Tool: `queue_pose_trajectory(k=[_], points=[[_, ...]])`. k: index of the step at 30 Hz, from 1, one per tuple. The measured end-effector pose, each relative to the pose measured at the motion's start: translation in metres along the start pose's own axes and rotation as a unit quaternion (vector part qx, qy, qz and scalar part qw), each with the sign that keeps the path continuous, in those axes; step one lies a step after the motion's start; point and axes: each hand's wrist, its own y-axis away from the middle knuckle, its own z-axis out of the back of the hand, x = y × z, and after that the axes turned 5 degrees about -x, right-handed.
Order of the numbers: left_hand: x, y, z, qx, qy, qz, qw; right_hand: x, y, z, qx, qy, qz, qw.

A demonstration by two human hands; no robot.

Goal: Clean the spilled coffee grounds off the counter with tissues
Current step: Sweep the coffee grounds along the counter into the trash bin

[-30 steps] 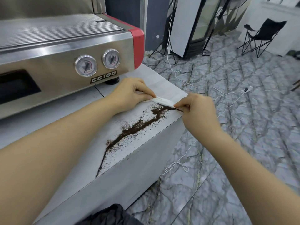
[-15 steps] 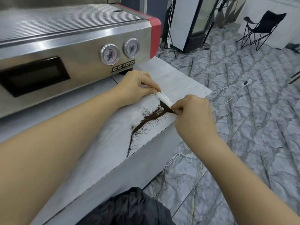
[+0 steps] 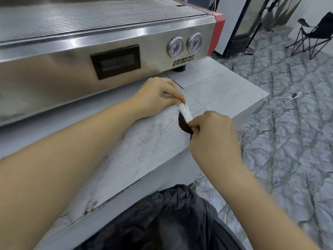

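Your left hand [image 3: 158, 95] pinches one end of a folded white tissue [image 3: 185, 112] and your right hand [image 3: 212, 134] pinches the other. It is stretched across the pale counter [image 3: 225, 91]. A dark heap of coffee grounds [image 3: 183, 125] lies against it near the counter's front edge, above a black bin bag [image 3: 162, 219].

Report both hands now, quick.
Left hand: pinching one end of the folded tissue.
Right hand: pinching the tissue's other end.

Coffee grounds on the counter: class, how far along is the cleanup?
Done: most of the counter shows only faint smears. In hand: both hands pinch a tissue behind the grounds, piled at the edge. Left: remove the pile and wipe the smears.
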Motion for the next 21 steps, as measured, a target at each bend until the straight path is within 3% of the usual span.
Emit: queue_pose_trajectory(k=[13, 21], points=[[0.005, 0.107, 0.069, -0.032, -0.034, 0.054, 0.997, 0.081, 0.057, -0.007, 0.031, -0.042, 0.082, 0.995], [0.002, 0.166, 0.098, -0.083, -0.078, 0.098, 0.989, 0.093, 0.073, -0.019, 0.022, -0.07, 0.142, 0.987]])
